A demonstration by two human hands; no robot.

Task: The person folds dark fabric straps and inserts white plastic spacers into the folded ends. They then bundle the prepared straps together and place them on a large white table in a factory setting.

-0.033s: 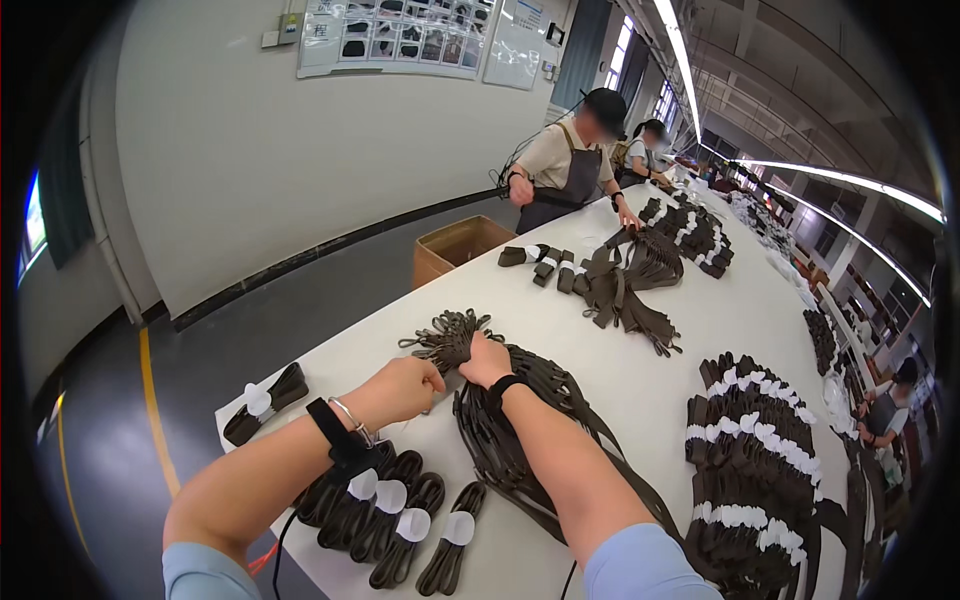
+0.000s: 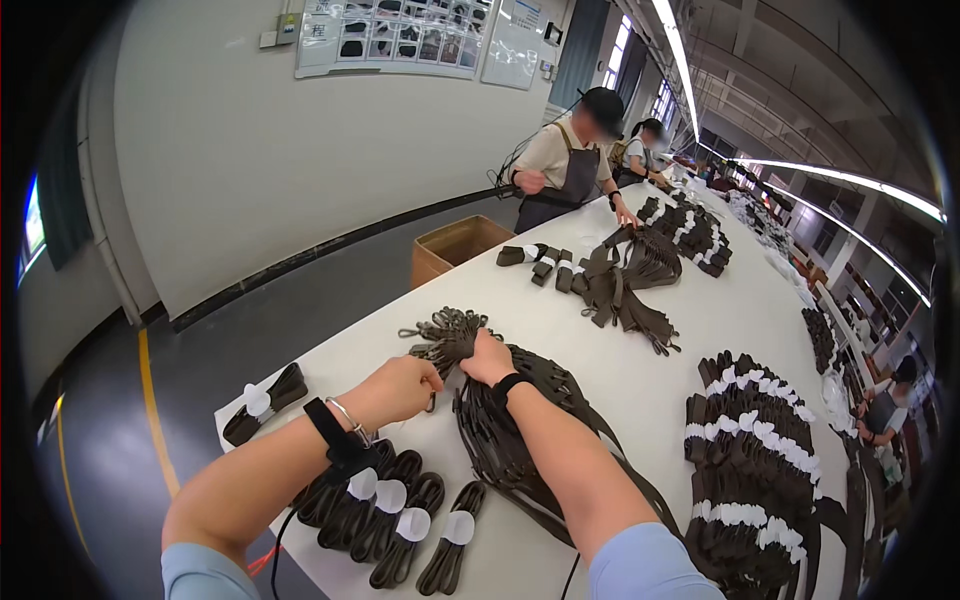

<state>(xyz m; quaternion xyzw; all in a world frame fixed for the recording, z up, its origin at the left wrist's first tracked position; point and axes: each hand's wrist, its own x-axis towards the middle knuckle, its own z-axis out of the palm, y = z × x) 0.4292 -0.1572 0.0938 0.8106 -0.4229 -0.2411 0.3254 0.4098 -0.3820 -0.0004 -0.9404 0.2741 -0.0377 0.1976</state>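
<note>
A thick bundle of dark brown straps (image 2: 530,430) lies on the white table in front of me, its far end fanned out in small hooks (image 2: 450,322). My right hand (image 2: 487,357) is closed around the straps just below those hooks. To its left, my left hand (image 2: 405,385) is closed in a pinch, and a small dark hook (image 2: 431,403) shows under its fingertips. What runs between that hook and the bundle is hidden. Below my left forearm lie several folded strap bundles (image 2: 400,510) with white paper bands; another banded bundle (image 2: 262,402) lies at the table's left edge.
On the right stands a large pile of banded strap bundles (image 2: 750,460). Across the white table (image 2: 370,330), a co-worker (image 2: 575,165) handles loose straps (image 2: 630,285) beside several banded ones. A cardboard box (image 2: 440,255) stands on the floor by the table's left edge.
My hands have hardly moved. The co-worker's raised hand has shifted slightly up and to the right.
</note>
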